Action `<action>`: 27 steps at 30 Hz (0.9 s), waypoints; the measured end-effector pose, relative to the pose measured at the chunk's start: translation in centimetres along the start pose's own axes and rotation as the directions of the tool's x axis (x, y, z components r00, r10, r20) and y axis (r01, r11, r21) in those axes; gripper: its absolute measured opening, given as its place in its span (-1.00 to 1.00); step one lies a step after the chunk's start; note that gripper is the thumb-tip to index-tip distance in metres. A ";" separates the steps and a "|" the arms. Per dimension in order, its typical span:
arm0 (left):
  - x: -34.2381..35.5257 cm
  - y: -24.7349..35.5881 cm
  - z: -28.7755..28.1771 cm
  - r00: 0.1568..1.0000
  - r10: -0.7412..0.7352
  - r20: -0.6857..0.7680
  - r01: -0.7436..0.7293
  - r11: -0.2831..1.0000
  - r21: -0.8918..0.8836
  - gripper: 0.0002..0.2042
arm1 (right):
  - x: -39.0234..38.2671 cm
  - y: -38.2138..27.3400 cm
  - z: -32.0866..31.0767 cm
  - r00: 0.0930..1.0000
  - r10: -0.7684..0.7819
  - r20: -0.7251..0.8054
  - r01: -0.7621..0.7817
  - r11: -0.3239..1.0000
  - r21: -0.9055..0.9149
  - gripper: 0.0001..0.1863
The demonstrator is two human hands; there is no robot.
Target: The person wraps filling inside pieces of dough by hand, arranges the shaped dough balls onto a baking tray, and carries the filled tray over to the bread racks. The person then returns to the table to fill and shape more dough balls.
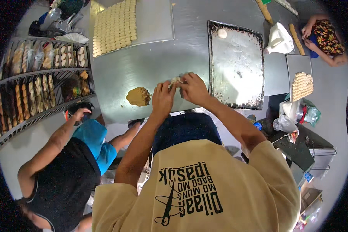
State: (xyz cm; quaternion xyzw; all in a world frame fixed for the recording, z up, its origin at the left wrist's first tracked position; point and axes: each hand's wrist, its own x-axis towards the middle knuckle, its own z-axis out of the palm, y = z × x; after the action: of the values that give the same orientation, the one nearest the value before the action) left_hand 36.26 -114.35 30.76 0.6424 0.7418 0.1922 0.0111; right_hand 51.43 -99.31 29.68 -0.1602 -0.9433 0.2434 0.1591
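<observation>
- a steel table [150, 65] in a bakery, with racks of bread at the left.
- both hands, left hand [163, 98] and right hand [194, 89], pinch a small dough piece [176, 80] over the table edge.
- the step looks like shaping or sealing the piece; next it likely needs a spot on the dark tray [236, 65].
- a brown filling mound [138, 96] lies just left.

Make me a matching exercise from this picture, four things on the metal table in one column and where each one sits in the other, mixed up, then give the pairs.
Things:
1. Dough piece
2. Brown filling
3. Dark tray
4. Rows of dough discs

Places:
A. Far left of the table, on a light sheet
B. Between the left hand and right hand
C. Right of the hands, holding a single dough ball
D. On the bare table, left of the left hand

Pairs: 1-B, 2-D, 3-C, 4-A
</observation>
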 end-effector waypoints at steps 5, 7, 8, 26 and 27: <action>0.7 -0.9 -3.2 0.985 -0.149 -0.081 0.143 0.987 -0.077 -0.65 | 6.5 0.2 1.8 0.960 0.279 0.005 -0.278 0.954 0.113 -0.50; -0.5 -1.7 -4.1 0.972 -0.221 -0.076 0.208 0.966 -0.151 -0.67 | 8.8 -1.4 3.5 0.924 0.249 -0.289 -0.302 0.941 -0.153 -0.41; -1.4 -2.0 -4.6 0.971 -0.224 -0.082 0.210 0.966 -0.154 -0.67 | 9.0 -2.0 4.2 0.926 0.244 -0.288 -0.297 0.942 -0.159 -0.41; 1.5 -6.0 -3.6 0.940 -0.340 -0.014 0.288 0.816 -0.501 -0.88 | 1.1 -5.3 -0.4 0.828 0.506 0.240 -0.559 0.776 0.292 -0.63; 2.8 -5.6 -3.1 0.947 -0.321 -0.018 0.269 0.823 -0.501 -0.88 | 1.4 -4.0 -1.7 0.756 0.590 0.285 -0.655 0.686 0.317 -0.65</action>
State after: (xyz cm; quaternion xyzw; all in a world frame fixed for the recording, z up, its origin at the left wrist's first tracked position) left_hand 29.64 -113.09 32.63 0.4850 0.7583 0.4026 0.1662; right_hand 49.98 -101.40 33.47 -0.4155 -0.7717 0.4812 0.0197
